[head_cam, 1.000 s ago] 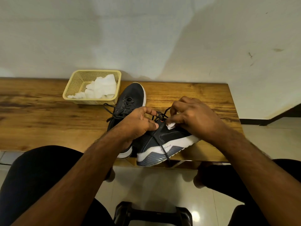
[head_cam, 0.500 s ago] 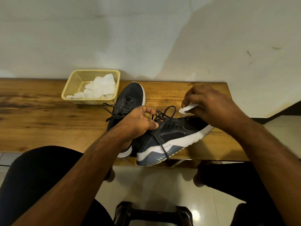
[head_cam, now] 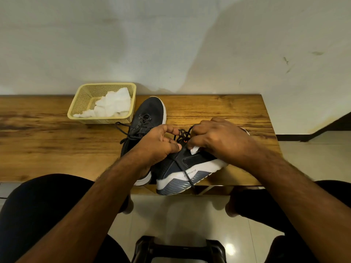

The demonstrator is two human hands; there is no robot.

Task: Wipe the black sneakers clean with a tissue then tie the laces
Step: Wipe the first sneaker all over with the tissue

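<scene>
A: L to R? Mesh plastic basket point(head_cam: 76, 103) w/ crumpled tissues point(head_cam: 112, 106), one sneaker point(head_cam: 150, 112) flat on wood bench point(head_cam: 47, 145).

B: Left hand point(head_cam: 157, 143) grips 2nd sneaker point(head_cam: 182, 168), tilted on its side, prob. to expose the upper. Right hand point(head_cam: 220, 141) pinches tissue point(head_cam: 194, 149) on the knit fabric by loose laces point(head_cam: 182, 134).

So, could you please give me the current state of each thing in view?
Near sneaker: tipped on its side, laces untied.
Far sneaker: upright, laces untied.
Tissue: pinched in right hand, against near sneaker.
Left hand: holds near sneaker.
Basket: upright, tissues inside.
</scene>
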